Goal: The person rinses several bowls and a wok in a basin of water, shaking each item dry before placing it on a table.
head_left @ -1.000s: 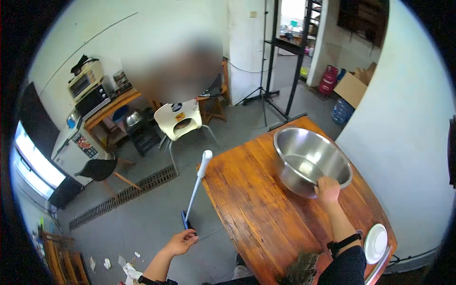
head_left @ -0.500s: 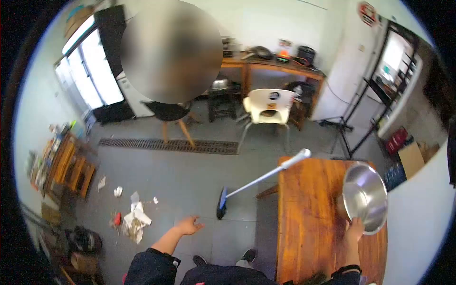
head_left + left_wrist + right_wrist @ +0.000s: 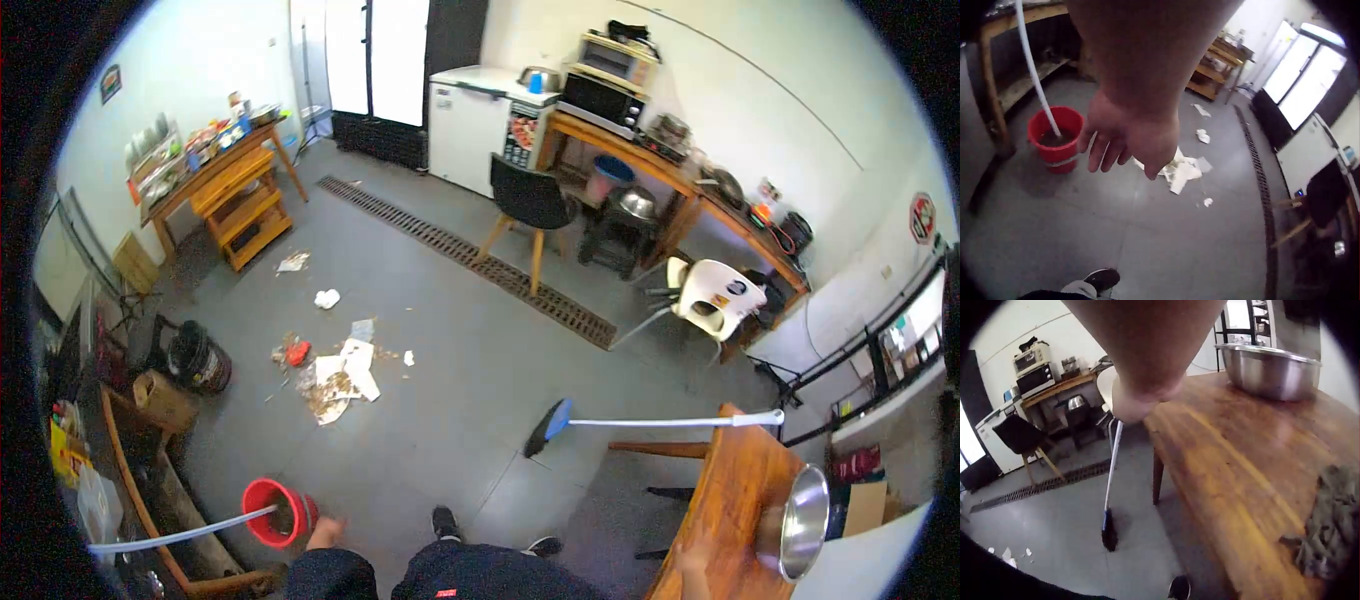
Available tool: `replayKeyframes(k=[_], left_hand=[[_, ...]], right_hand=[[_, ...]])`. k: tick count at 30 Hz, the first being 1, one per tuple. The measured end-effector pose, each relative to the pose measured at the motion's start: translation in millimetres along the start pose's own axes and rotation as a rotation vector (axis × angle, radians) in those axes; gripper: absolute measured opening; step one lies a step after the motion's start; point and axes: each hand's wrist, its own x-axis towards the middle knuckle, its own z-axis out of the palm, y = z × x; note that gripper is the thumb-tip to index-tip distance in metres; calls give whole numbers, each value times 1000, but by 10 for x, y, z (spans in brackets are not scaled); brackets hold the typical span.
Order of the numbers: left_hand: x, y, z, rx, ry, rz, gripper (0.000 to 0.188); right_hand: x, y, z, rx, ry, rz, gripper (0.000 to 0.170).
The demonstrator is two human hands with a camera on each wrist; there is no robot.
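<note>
My left hand (image 3: 1132,134) hangs with relaxed fingers and holds nothing. In the head view it is low, beside a red bucket (image 3: 262,490) with dark contents and a pale pole (image 3: 180,533) standing in it. Blurred over the wooden table (image 3: 735,490), my right hand (image 3: 690,555) is apart from the steel basin (image 3: 805,525); the right wrist view hides most of its fingers and shows nothing in it. A broom (image 3: 660,421) with a blue and black head leans against the table's edge, its white grip standing above the tabletop.
Paper scraps and dirt (image 3: 345,375) lie in a heap on the grey floor. A dark crumpled cloth (image 3: 1329,525) rests on the table. Along the back stand a black chair (image 3: 530,195), a white chair (image 3: 720,290) and a freezer (image 3: 470,125). A floor drain (image 3: 450,245) crosses the room.
The head view has swung left, bringing the red bucket into sight. My right hand has let go of the basin's rim. The broom still leans on the table.
</note>
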Motion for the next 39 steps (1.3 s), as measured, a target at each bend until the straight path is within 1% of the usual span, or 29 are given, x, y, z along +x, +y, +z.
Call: replayKeyframes(k=[2, 3, 4, 5, 6, 7, 8, 9, 10, 11, 12, 14, 15, 16, 18, 19, 21, 22, 24, 27, 30, 31, 33, 34, 36, 37, 39], left_hand=[[159, -518, 410, 39, -15, 54, 42], [241, -737, 632, 86, -8, 123, 39], [299, -919, 827, 162, 27, 230, 36], [314, -1046, 977, 251, 85, 358, 33], [328, -1126, 1117, 358, 210, 513, 31], [284, -1191, 1173, 230, 83, 394, 29], [286, -1207, 1202, 106, 7, 287, 28], [305, -1215, 1187, 17, -35, 209, 27], [318, -1193, 1171, -37, -56, 165, 26], [328, -1153, 1136, -73, -68, 139, 25], [366, -1103, 1099, -81, -72, 132, 24], [545, -937, 1039, -27, -73, 172, 24], [535, -920, 956, -226, -73, 64, 25], [562, -861, 826, -427, -64, -21, 25], [504, -607, 499, -647, -43, -79, 27], [468, -478, 329, -708, -31, -86, 28], [463, -223, 38, -767, -12, -91, 30], [486, -125, -62, -770, -3, -97, 31], [547, 82, -264, -749, 18, -118, 34], [644, 435, -589, -646, 37, -150, 38], [758, 798, -901, -462, 48, -110, 43], [834, 923, -976, -418, 56, -90, 44], [981, 1241, -1203, -460, 105, -78, 48], [1042, 1415, -1332, -555, 134, -78, 49], [990, 1756, -1628, -867, 111, -33, 49], [936, 1934, -1735, -1031, 97, -7, 49], [1055, 2076, -1866, -953, -8, -67, 47]], right_hand=[[66, -141, 372, 165, -202, 31, 61], [135, -219, 483, 246, -300, 49, 61], [210, -341, 494, 283, -436, 100, 60], [264, -610, 352, 320, -575, 155, 59], [287, -796, 279, 356, -716, 216, 58], [276, -817, 409, 701, -766, 314, 55], [335, -795, 504, 577, -776, 253, 53], [399, -900, 458, 456, -783, 196, 52], [440, -947, 451, 337, -789, 140, 51], [488, -716, 849, 355, -749, 117, 51], [513, -739, 875, 352, -755, 124, 51], [672, -797, 884, 348, -760, 136, 50], [748, -1037, 666, 329, -828, 233, 50], [823, -1143, 595, 348, -849, 269, 51], [989, -1280, 577, 384, -895, 340, 52], [1097, -1224, 781, 375, -883, 295, 51], [1347, -1030, 1371, 352, -864, 201, 50], [1475, -1076, 1483, 397, -864, 219, 50], [1827, -1257, 1610, 487, -859, 243, 48], [2414, -1576, 1519, 603, -920, 360, 42], [2904, -1467, 2127, 663, -777, 252, 35], [3094, -1465, 2317, 568, -695, 183, 28], [3521, -1357, 2897, 507, -745, -109, 29], [3708, -1306, 3161, 481, -760, -254, 30], [4057, -1800, 2486, 240, -793, -159, 32], [4230, -2150, 1960, 118, -817, -116, 34], [4605, -2321, 2190, -18, -785, -260, 38]])
